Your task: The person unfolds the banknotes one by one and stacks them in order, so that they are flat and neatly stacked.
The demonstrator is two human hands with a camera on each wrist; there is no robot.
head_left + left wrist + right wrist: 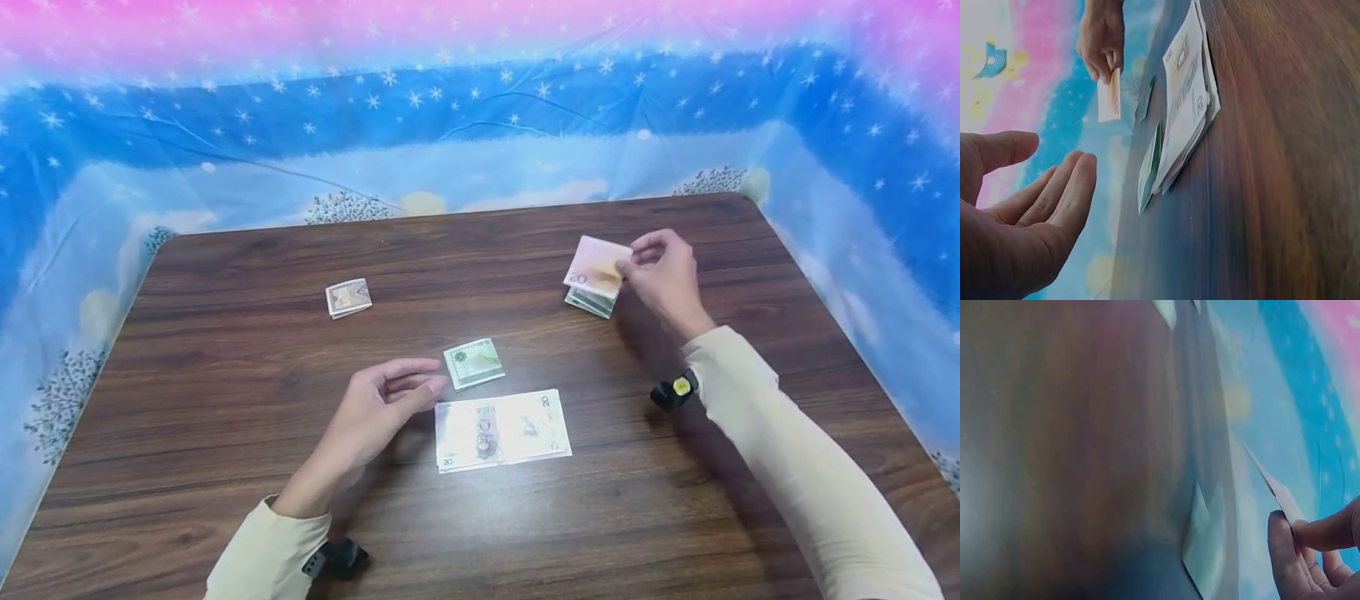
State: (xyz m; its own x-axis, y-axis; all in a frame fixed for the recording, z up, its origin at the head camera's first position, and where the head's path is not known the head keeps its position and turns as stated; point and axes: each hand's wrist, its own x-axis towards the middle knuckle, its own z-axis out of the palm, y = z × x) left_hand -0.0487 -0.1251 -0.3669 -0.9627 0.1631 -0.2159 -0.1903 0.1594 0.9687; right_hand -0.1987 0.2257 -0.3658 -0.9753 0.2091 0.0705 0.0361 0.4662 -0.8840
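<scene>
My right hand [667,279] pinches a folded pink-and-yellow banknote [591,262] marked 20 between thumb and fingers. The note hangs above a folded green banknote [596,303] on the table's right side; in the right wrist view this green note [1205,547] stands partly unfolded. My left hand [375,412] hovers with thumb and fingers apart, holding nothing. Just beyond its fingertips lies another folded green banknote [475,364]. Nearer me is a stack of flat banknotes [517,429] marked 20, washed pale by glare; the left wrist view shows its layered edges.
A small folded brownish banknote [349,297] lies at the far left of the dark wooden table [225,400]. Behind the table's far edge hangs a blue and pink cloth [480,100] with white snowflakes, which also runs along both sides.
</scene>
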